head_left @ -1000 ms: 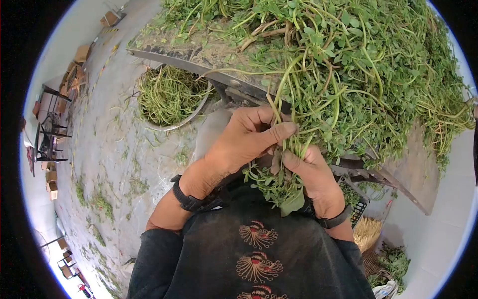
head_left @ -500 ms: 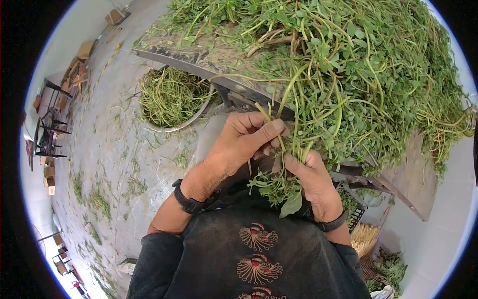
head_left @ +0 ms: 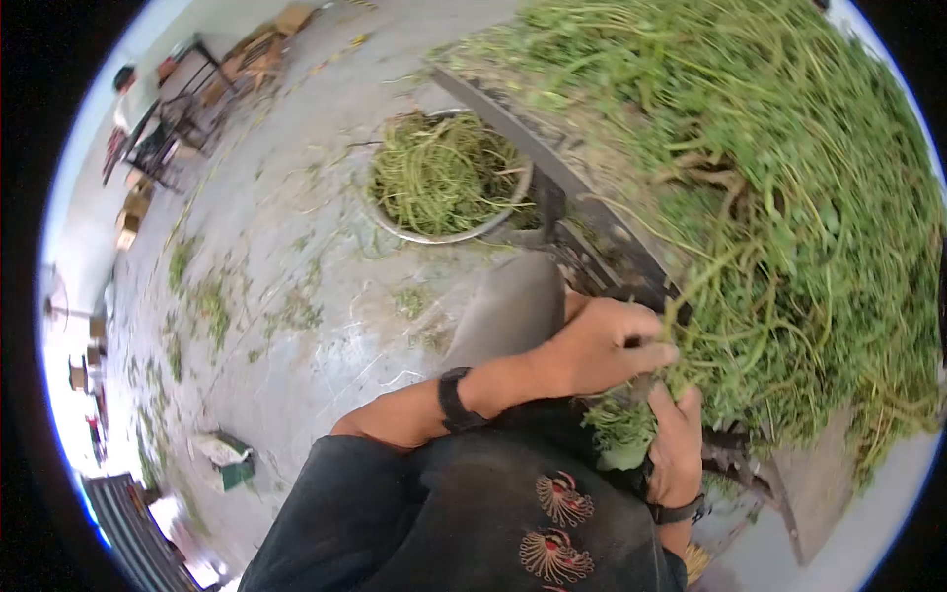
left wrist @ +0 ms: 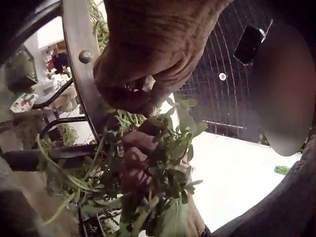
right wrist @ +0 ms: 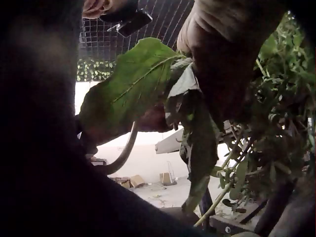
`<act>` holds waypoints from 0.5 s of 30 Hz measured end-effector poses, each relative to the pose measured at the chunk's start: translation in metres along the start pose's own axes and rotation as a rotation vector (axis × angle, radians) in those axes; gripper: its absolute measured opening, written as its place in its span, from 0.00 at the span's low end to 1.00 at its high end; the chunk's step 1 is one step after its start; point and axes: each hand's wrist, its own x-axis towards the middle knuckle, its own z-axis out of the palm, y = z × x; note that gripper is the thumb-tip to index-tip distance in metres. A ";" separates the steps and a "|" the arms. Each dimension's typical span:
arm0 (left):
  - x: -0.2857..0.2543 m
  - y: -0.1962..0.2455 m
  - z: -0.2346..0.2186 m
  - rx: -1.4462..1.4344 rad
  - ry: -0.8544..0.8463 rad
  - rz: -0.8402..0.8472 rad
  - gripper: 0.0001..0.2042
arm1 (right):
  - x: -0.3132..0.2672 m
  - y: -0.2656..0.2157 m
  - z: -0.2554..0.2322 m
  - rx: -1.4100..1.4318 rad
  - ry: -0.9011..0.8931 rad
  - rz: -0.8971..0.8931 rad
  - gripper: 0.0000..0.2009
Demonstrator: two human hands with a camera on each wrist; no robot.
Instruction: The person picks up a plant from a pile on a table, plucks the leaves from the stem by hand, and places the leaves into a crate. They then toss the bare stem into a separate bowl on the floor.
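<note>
My right hand [head_left: 676, 439] grips a small bunch of leafy greens [head_left: 621, 434], whose leaves hang below the fingers. Among them a broad leaf [right wrist: 133, 81] stands out in the right wrist view. Just above and to the left, my left hand [head_left: 602, 345] is bent with thumb and fingertips at the stems, pinching a green stem [head_left: 676, 314]; motion blur softens this spot. In the left wrist view the bunch's small paddle-shaped leaves [left wrist: 173, 168] partly cover the right hand's fingers. Both hands are at the near edge of a table [head_left: 612, 212] heaped with greens [head_left: 789, 247].
Beyond the left hand, a metal basin [head_left: 449, 237] full of stems stands on the floor [head_left: 326, 345], which has scattered plant bits. A grey-clad knee [head_left: 513, 306] is beside the table edge. Chairs [head_left: 163, 128], boxes [head_left: 133, 212] and another person [head_left: 126, 94] are far left.
The head view has swung left, bringing the basin and floor nearer the middle and the hands further right. Both hands stay close together at the bunch.
</note>
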 end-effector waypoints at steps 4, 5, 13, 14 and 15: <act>-0.004 -0.002 0.004 -0.079 0.196 0.107 0.13 | 0.004 -0.004 0.008 -0.357 0.140 -0.210 0.09; -0.002 -0.008 0.000 -0.074 0.209 0.111 0.13 | -0.001 -0.013 0.010 -0.360 0.128 -0.215 0.09; -0.027 -0.072 -0.078 -0.131 0.346 -0.641 0.09 | -0.014 -0.034 0.033 -0.568 -0.353 -0.257 0.04; -0.036 -0.111 -0.093 -0.193 0.437 -0.360 0.10 | -0.016 -0.037 0.035 -0.538 -0.310 -0.189 0.06; -0.032 -0.123 -0.132 -0.140 0.342 -0.423 0.14 | -0.016 -0.039 0.035 -0.552 -0.241 -0.189 0.06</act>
